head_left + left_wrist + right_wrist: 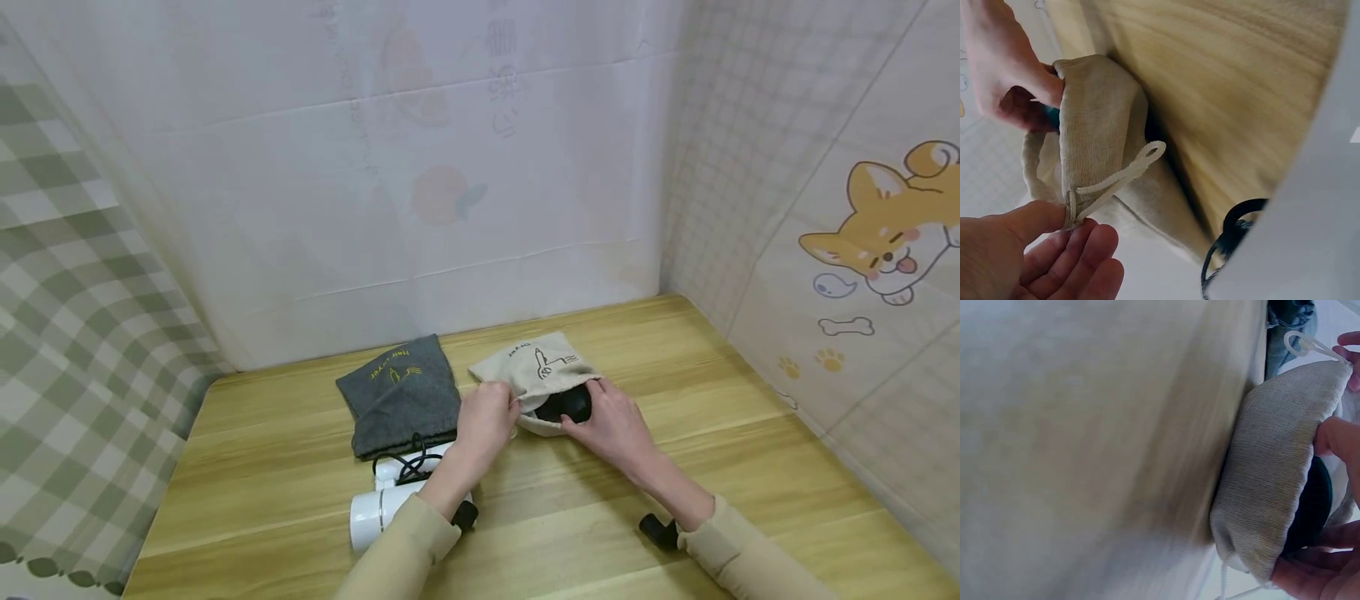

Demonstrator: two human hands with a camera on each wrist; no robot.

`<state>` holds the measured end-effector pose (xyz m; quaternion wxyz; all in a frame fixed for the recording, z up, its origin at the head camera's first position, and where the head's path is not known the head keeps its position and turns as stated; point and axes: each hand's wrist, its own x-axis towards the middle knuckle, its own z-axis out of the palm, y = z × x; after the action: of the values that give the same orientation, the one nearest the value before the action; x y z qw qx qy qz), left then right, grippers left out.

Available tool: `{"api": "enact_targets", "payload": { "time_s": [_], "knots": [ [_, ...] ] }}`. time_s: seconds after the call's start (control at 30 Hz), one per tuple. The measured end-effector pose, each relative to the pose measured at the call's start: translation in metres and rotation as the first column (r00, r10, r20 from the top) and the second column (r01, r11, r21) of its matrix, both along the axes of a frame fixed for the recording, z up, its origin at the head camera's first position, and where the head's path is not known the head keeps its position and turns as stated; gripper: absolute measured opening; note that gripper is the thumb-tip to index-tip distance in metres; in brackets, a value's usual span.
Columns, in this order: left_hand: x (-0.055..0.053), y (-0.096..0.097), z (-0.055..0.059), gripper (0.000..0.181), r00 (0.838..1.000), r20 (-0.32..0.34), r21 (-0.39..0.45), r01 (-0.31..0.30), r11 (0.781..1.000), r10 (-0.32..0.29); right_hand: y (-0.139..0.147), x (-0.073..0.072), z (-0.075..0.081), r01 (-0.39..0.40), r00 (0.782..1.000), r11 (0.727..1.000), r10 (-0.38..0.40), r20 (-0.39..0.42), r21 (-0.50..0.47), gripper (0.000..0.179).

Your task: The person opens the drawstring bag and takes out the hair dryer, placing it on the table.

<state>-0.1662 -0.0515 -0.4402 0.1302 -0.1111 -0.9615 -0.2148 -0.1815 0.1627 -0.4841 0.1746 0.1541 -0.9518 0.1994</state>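
Observation:
A beige drawstring bag with a hair dryer print lies on the table, its mouth towards me. My left hand pinches the left end of the rim, beside the looped drawstring. At the mouth, my right hand grips a black hair dryer, of which only a rounded end shows. Its thumb and fingers are also against the bag's edge in the right wrist view; the bag's cloth hides the rest. Near my left forearm lies a white hair dryer with a black cord, partly covered by the arm.
A dark grey bag with yellow print lies flat left of the beige one, touching or close to the white hair dryer. The wooden table meets a pale curtain behind and a patterned sheet on the right.

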Motion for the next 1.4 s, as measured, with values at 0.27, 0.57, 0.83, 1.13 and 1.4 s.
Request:
{"api": "enact_targets", "payload": {
  "time_s": [0.27,0.57,0.83,1.13,1.4],
  "knots": [
    [0.002,0.003,-0.006,0.052,0.997,0.075,-0.012,0.013,1.0,-0.012,-0.001,-0.002,-0.008,0.021,0.999,0.995,-0.023,0.022,0.094,0.074],
    [0.005,0.006,-0.01,0.039,0.997,0.064,-0.019,0.031,0.999,-0.03,-0.005,-0.003,-0.001,0.026,1.0,1.0,-0.026,-0.005,-0.004,0.064],
    [0.005,0.007,-0.008,0.049,0.997,0.078,0.039,0.021,0.999,-0.024,-0.004,0.003,0.009,0.003,0.995,0.999,-0.007,-0.097,-0.045,0.057],
    [0.002,0.002,-0.01,0.036,0.997,0.07,0.079,-0.026,0.997,0.02,-0.002,0.014,0.021,-0.015,0.992,0.999,0.009,-0.123,-0.048,0.065],
    [-0.002,-0.003,-0.008,0.06,0.996,0.026,0.037,-0.091,0.995,0.09,0.004,0.031,0.028,-0.048,0.988,0.995,0.034,-0.152,-0.085,0.067]
  ]
}}
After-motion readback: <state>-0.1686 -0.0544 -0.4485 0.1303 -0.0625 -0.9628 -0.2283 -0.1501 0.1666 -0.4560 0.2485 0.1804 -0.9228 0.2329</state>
